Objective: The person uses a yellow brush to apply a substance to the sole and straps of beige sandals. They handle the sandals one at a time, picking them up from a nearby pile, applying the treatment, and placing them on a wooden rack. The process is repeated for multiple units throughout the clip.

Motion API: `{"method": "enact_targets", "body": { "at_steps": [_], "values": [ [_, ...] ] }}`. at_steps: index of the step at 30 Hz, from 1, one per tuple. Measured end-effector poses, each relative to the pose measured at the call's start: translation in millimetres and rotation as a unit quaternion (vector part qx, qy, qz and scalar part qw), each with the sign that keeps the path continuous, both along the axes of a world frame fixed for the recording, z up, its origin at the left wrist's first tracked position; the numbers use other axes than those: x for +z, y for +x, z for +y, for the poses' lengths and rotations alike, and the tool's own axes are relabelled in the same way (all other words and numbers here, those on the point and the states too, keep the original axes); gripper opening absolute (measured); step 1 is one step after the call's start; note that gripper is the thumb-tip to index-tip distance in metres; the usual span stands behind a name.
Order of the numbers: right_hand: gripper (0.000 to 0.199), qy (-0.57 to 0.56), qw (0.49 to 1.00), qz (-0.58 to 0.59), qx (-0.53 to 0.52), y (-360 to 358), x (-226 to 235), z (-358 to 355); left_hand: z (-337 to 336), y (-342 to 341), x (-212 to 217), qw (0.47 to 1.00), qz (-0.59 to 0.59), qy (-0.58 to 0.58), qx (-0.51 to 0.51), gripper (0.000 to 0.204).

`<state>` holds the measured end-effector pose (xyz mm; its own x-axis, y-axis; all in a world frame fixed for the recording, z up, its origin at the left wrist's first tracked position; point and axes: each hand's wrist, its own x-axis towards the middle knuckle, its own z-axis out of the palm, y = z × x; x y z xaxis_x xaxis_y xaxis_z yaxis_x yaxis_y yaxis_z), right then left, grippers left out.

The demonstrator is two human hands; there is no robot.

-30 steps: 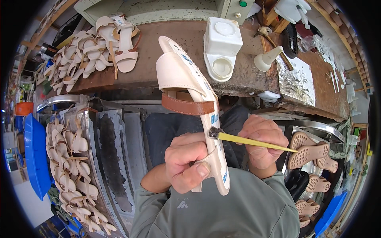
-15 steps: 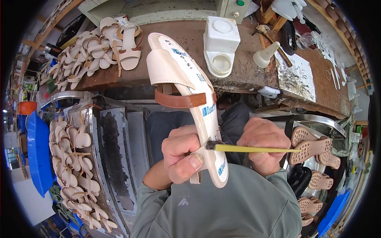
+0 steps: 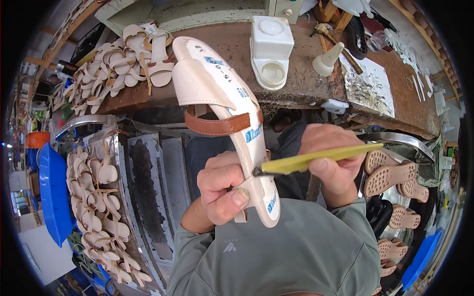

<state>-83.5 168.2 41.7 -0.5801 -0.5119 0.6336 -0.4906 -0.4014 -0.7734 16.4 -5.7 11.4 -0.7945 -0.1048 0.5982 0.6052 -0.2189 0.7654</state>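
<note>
Tilted upright in front of me is a beige sandal [image 3: 256, 153] with a white printed insole, a wide pale strap and a brown buckle-type strap. My left hand [image 3: 222, 187] is closed around its side near the lower end, the thumb pressing on the lower pale strap. My right hand [image 3: 338, 170] grips a small brush [image 3: 316, 157] with a flat yellow handle, held nearly level. The brush's dark tip meets the insole beside that strap, just by my left fingers. Some of my right fingers are hidden behind the handle.
On the bench [image 3: 217, 42] stand a white plastic dispenser [image 3: 271, 44] and a white cone-shaped bottle [image 3: 328, 60]. A heap of sandals [image 3: 111, 64] lies at the back left. More sandals [image 3: 91, 197] fill a rack on my left; pale perforated soles [image 3: 390, 178] are stacked at right.
The brush handle has turned, its right end rising, and its tip has shifted slightly left and up along the insole. My right hand has risen; the sandal has moved a little left.
</note>
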Motion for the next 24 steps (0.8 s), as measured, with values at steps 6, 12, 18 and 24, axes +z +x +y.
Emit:
{"method": "enact_targets", "body": {
  "at_steps": [6, 12, 18, 24],
  "values": [
    [0.017, -0.067, 0.989, 0.118, 0.056, 4.9, -5.9, -1.1, -2.6, 1.6, 7.8, 0.999, -0.009, -0.018, 0.031, 0.021],
    [0.019, -0.061, 0.98, 0.155, 0.107, 8.5, -7.2, 8.3, -2.6, 2.2, 10.7, 0.999, -0.016, -0.011, 0.031, 0.022],
    [0.016, -0.037, 0.995, 0.042, 0.079, 3.7, -3.1, 1.5, -1.6, 1.9, 9.6, 0.999, 0.007, -0.022, 0.034, 0.023],
    [0.013, -0.097, 0.988, 0.08, 0.088, 9.1, -6.4, 1.7, -2.2, 2.8, 13.9, 0.999, 0.004, -0.026, 0.041, 0.023]
  ]
}}
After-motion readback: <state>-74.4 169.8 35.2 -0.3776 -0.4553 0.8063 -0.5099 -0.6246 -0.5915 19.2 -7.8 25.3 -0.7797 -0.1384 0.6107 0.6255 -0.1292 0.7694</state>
